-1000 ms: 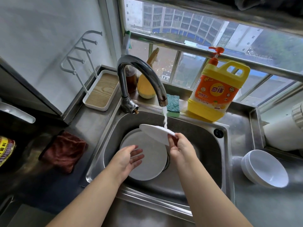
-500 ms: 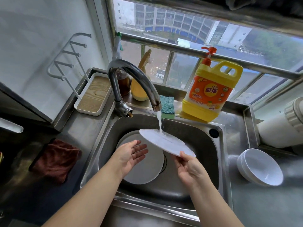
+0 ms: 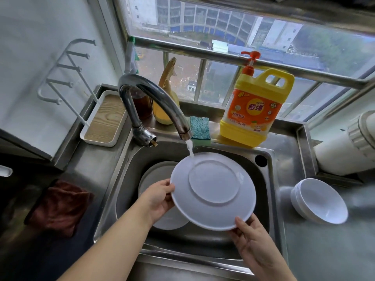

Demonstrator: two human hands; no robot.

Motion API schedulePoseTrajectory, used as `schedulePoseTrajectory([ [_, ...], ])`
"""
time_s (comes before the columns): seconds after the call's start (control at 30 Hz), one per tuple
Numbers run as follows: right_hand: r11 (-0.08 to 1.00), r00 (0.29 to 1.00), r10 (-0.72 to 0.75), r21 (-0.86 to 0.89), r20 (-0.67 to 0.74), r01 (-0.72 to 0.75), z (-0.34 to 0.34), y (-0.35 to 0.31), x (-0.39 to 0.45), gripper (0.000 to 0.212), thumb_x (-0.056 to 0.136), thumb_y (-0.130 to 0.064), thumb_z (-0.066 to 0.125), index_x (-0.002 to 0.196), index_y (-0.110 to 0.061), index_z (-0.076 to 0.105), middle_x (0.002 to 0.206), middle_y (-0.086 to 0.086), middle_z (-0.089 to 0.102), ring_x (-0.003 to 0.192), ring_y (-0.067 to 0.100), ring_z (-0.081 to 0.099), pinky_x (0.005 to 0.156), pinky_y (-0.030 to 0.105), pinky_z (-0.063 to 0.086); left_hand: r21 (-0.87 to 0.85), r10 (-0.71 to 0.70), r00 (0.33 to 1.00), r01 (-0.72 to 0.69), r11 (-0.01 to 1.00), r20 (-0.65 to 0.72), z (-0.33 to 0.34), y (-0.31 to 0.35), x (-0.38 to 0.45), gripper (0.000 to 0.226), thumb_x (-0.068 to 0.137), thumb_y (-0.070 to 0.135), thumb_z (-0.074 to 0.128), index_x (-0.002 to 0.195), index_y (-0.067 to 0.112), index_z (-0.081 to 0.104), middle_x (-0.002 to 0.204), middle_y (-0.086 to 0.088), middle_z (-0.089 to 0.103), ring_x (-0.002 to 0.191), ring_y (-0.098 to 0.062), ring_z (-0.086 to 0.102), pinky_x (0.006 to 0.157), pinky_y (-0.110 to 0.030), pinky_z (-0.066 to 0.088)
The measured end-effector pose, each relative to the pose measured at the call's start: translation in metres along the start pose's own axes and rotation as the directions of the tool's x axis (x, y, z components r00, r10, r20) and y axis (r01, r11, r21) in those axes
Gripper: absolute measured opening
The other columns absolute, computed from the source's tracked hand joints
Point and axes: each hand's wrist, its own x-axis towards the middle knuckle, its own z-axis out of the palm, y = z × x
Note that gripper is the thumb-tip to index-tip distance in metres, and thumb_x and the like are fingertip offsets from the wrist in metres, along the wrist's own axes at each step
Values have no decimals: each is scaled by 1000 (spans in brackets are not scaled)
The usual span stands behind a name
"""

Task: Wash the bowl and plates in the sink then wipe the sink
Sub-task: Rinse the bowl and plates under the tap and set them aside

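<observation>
A white plate (image 3: 213, 189) is held over the steel sink (image 3: 265, 179), its underside with the foot ring turned up toward me. Water from the curved tap (image 3: 154, 102) hits its far rim. My left hand (image 3: 159, 196) grips the plate's left edge, fingers hidden beneath it. My right hand (image 3: 246, 234) holds the near right edge, thumb on the rim. A second white plate (image 3: 154, 175) lies in the basin under the held one, mostly covered. White bowls (image 3: 320, 201) are stacked on the counter to the right of the sink.
A yellow detergent jug (image 3: 255, 110) and a teal sponge (image 3: 199, 127) stand on the ledge behind the sink. A brown cloth (image 3: 60, 207) lies on the left counter. A white rack tray (image 3: 105, 120) sits at back left, a white pipe (image 3: 345, 151) at right.
The plate has been flipped from nearly level to face me with its underside. My left hand, open and free before, now grips the plate's left edge; my right hand stays on the near edge.
</observation>
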Motion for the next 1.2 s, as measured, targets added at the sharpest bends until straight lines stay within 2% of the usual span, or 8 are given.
schedulePoseTrajectory([
  [0.17,995,995,-100,23,21,100,-18,-4,1,52,57,-3,66,108,-10,57,91,11,72,77,20,71,60,29,58,-84,-29,996,36,996,84,8,-13,2,24,100,3,42,114,6,60,91,-11,69,78,-21,64,66,-32,54],
  [0.3,992,993,-112,58,-31,114,-26,-7,9,34,60,-4,64,93,-10,71,84,8,72,68,15,70,59,26,58,-142,22,993,-5,990,120,15,-19,-3,23,98,1,42,111,10,60,91,-10,68,81,-22,62,78,-38,53],
  [0.43,992,989,-92,76,-120,102,-26,1,23,22,97,-8,40,109,-13,58,77,3,69,66,12,66,58,24,55,-167,83,994,-70,983,71,11,-24,-9,24,98,0,41,107,12,60,91,-10,68,83,-23,61,83,-40,50],
  [0.73,985,984,32,-159,-175,-60,6,14,51,32,103,-17,36,128,-10,53,108,8,68,104,24,61,94,37,44,-195,201,978,-209,958,-60,-26,-20,-22,21,99,4,41,103,15,59,90,-5,69,86,-22,61,80,-37,49],
  [0.9,927,981,54,-357,-184,-118,21,18,54,39,102,-19,41,140,-11,42,138,10,50,124,30,49,103,40,35,71,374,924,-369,927,-77,-38,-13,-28,19,99,8,45,99,16,62,95,-8,65,84,-19,60,75,-32,49],
  [1.07,894,982,52,-429,-183,-128,37,10,43,37,100,-39,40,123,-11,51,104,11,64,89,25,63,71,34,50,504,588,801,-557,660,115,-44,-7,-35,24,95,8,54,92,28,69,92,4,71,90,-6,65,75,-16,50],
  [1.13,866,976,109,-464,-189,-186,42,4,37,50,98,-52,35,116,-9,53,101,15,67,84,26,65,63,32,50,636,640,725,-624,454,255,-41,-7,-40,24,94,6,56,97,26,68,97,15,69,95,6,61,78,-5,45],
  [1.2,827,962,174,-499,-211,-259,44,-1,34,63,93,-63,34,112,-6,55,99,18,70,84,28,67,60,30,49,684,699,569,-713,157,432,-40,-11,-41,21,93,9,55,101,19,71,95,18,68,96,5,58,83,-3,42],
])
